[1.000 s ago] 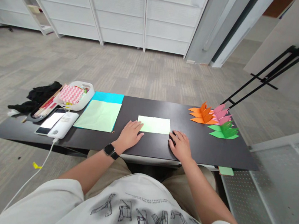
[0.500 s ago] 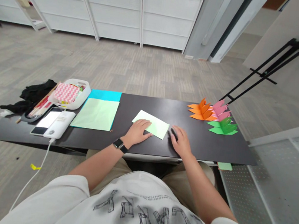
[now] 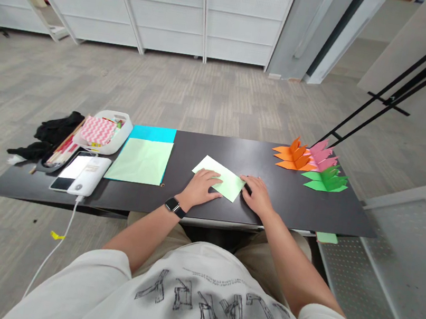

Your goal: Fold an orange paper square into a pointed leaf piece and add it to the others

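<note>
A pale green sheet of paper (image 3: 229, 183), folded into a narrow rectangle, lies slantwise on the dark table. My left hand (image 3: 201, 185), with a black watch on its wrist, rests flat on the paper's left part, fingers stretched out and thumb along the near edge. At the right end of the sheet, my right hand (image 3: 256, 194) is curled, its fingertips touching the paper's edge. Between its thumb and fingers shows a small black object (image 3: 247, 188), mostly hidden, whose kind I cannot make out.
Left of the hands lie larger pale green and blue sheets (image 3: 140, 162), a white power bank (image 3: 90, 176) with a cable, a phone and a white basket (image 3: 122, 135). Folded paper shapes in orange (image 3: 293, 155), pink and green (image 3: 325, 180) stand at the right.
My right hand has moved in to the paper's right end, its fingertips now at the edge. The left hand stays on the sheet. The view has shifted slightly.
</note>
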### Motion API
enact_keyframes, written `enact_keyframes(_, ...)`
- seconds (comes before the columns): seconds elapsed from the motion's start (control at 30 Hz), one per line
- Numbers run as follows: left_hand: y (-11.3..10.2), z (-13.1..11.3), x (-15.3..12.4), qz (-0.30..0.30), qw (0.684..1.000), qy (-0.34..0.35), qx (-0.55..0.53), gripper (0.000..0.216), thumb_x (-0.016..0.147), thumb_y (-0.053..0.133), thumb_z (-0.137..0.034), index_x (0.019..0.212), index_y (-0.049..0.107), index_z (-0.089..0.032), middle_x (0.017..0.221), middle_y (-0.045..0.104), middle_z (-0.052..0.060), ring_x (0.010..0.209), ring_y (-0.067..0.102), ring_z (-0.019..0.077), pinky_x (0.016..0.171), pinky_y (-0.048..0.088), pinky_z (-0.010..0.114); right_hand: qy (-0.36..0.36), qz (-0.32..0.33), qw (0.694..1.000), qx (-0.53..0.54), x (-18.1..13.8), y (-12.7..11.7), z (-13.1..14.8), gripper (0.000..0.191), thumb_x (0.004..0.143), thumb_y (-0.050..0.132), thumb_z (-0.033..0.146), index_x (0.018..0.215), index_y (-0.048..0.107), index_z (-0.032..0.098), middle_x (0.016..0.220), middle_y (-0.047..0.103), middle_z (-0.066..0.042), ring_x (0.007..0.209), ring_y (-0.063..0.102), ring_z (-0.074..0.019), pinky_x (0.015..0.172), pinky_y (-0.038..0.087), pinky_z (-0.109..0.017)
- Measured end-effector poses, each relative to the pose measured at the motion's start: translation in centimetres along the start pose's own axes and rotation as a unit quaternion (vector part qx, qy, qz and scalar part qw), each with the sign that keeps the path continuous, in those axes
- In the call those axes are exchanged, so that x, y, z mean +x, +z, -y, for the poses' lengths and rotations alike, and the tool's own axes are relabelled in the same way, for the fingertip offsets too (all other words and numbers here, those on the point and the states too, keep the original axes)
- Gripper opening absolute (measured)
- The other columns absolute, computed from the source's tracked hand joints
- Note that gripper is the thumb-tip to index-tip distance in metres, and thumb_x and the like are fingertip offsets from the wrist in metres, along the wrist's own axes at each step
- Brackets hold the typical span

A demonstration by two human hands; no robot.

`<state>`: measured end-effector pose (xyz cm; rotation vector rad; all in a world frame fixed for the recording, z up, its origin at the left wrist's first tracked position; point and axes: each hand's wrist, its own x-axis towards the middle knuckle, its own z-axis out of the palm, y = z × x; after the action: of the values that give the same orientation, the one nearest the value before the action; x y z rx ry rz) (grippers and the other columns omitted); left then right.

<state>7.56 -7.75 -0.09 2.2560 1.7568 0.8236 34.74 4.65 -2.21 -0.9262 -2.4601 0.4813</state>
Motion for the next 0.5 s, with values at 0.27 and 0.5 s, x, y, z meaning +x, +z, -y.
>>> enact_keyframes(0.27, 0.2, 0.0, -0.1, 0.035, 0.999, -0.003, -0.012, 0.049, 0.090, 0.086, -0.053, 0.131, 0.076, -0.028, 0.150, 0.069, 0.008, 0.147, 0.057, 0.0305, 0.136, 0.026, 0.059, -0.030, -0.012, 0.994, 0.107, 0.1, -0.9, 1.6, 0.046, 0.099, 0.055, 0.021, 0.141, 0.070, 0.029, 0.136, 0.074, -0.010, 0.128, 0.068, -0.0279, 0.117, 0.053, -0.053)
enact_keyframes(0.5, 0.2, 0.0, -0.1, 0.046, 0.999, -0.004, -0.016, 0.052, 0.092, 0.084, -0.051, 0.137, 0.073, -0.028, 0.155, 0.066, 0.008, 0.153, 0.053, 0.0306, 0.138, 0.025, 0.058, 0.137, -0.050, 0.965, 0.217, 3.6, -0.3, 2.1, 0.035, 0.089, 0.066, 0.028, 0.121, 0.081, 0.027, 0.137, 0.066, -0.012, 0.123, 0.069, -0.0272, 0.099, 0.065, -0.044)
